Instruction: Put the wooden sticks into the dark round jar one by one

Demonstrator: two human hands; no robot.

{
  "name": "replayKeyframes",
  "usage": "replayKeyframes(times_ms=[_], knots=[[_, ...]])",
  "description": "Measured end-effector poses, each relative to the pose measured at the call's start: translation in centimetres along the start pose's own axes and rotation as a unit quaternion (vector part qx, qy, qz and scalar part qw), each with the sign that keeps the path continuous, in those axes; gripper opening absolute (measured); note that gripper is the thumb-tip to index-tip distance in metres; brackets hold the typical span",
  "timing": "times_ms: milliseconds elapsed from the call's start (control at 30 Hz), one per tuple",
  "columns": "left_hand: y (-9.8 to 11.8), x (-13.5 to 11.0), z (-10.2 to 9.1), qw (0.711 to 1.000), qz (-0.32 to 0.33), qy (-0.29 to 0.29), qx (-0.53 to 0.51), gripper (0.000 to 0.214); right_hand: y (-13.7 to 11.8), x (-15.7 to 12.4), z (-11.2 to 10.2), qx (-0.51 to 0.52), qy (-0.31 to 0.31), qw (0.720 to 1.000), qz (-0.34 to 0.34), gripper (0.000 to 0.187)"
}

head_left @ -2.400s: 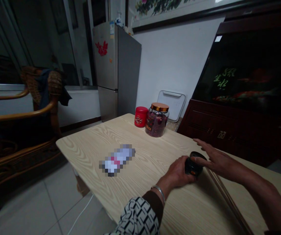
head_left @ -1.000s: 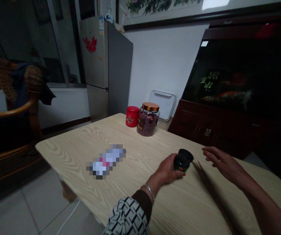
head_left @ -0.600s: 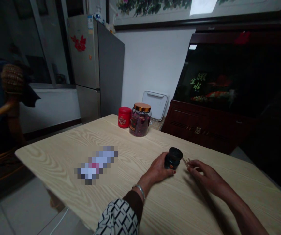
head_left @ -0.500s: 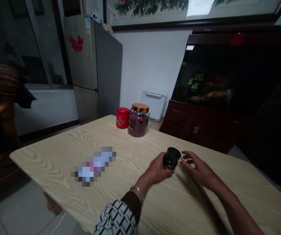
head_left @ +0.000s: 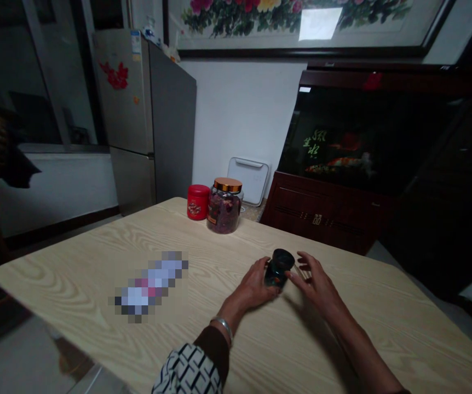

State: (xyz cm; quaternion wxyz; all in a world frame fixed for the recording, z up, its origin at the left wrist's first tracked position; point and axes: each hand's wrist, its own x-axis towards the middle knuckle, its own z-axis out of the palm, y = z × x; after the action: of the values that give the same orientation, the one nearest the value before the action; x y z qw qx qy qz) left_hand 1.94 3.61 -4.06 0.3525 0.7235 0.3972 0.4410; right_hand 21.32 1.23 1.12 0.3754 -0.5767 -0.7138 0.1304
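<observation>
A small dark glass jar with a wide black lid (head_left: pixel 277 268) stands upright on the wooden table. Wrapped round its left side is my left hand (head_left: pixel 254 285), with a silver bracelet at the wrist. My right hand (head_left: pixel 315 282) is at the jar's right side, fingers spread and curved. Its thumb reaches the jar just below the lid; whether it touches cannot be made out. The fingers stand apart from the lid, and nothing is in that hand.
Farther back on the table (head_left: pixel 108 257) are a red canister (head_left: pixel 198 202) and a large clear jar (head_left: pixel 224 208) with a copper-coloured lid and dark dried contents. A blurred-out flat item (head_left: pixel 149 287) lies at the left. Behind are a fridge (head_left: pixel 131 120) and a fish tank (head_left: pixel 343 137).
The view has shifted slightly, moving everything a little to the left. My right thumb has come closer to the jar's neck. My left hand keeps its hold.
</observation>
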Motion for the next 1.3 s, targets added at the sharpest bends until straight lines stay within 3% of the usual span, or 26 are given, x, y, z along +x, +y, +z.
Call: replayKeyframes(times_ms=[100, 200, 233, 400, 500, 567, 667, 800, 1033, 1200, 1300], knots=[[0.7, -1.5, -1.3, 0.999, -0.021, 0.008, 0.03, 0.072, 0.3, -1.8, -1.0, 0.015, 0.004, 0.999, 0.051, 0.039], [2.6, -2.4, -2.9, 0.998, -0.052, 0.028, 0.035, 0.036, -0.7, -2.6, -2.5, 0.076, -0.025, 0.994, 0.079, 0.051], [3.7, -2.4, -3.5, 0.998, -0.057, 0.027, 0.017, 0.034, -1.4, -2.6, -3.1, 0.113, -0.037, 0.989, 0.088, 0.056], [11.0, -0.1, -5.8, 0.978, -0.052, -0.017, -0.2, 0.058, -6.5, -0.8, -7.0, 0.329, -0.105, 0.933, 0.103, 0.068], [15.4, 1.5, -7.2, 0.948, -0.04, -0.091, -0.303, 0.062, -9.6, 0.5, -9.5, 0.4, -0.153, 0.902, 0.063, 0.07], [17.8, 2.2, -8.1, 0.933, -0.046, -0.13, -0.333, 0.063, -11.3, 1.2, -11.2, 0.426, -0.174, 0.887, 0.036, 0.071], [19.9, 2.6, -9.0, 0.926, -0.071, -0.145, -0.341, 0.065, -13.1, 1.9, -13.1, 0.449, -0.191, 0.873, 0.012, 0.071], [19.3, 2.2, -8.8, 0.915, -0.091, -0.169, -0.356, 0.067, -12.9, 1.7, -13.4, 0.482, -0.215, 0.849, 0.0, 0.071], [13.6, 0.5, -6.6, 0.882, -0.14, -0.242, -0.378, 0.068, -8.7, -0.5, -9.4, 0.492, -0.248, 0.832, 0.057, 0.07], [13.0, 1.0, -6.8, 0.869, -0.125, -0.257, -0.403, 0.067, -8.3, -0.2, -9.2, 0.487, -0.242, 0.837, 0.055, 0.069], [12.5, 1.2, -6.7, 0.88, -0.13, -0.229, -0.394, 0.065, -8.3, 0.5, -8.7, 0.447, -0.217, 0.864, 0.082, 0.068]])
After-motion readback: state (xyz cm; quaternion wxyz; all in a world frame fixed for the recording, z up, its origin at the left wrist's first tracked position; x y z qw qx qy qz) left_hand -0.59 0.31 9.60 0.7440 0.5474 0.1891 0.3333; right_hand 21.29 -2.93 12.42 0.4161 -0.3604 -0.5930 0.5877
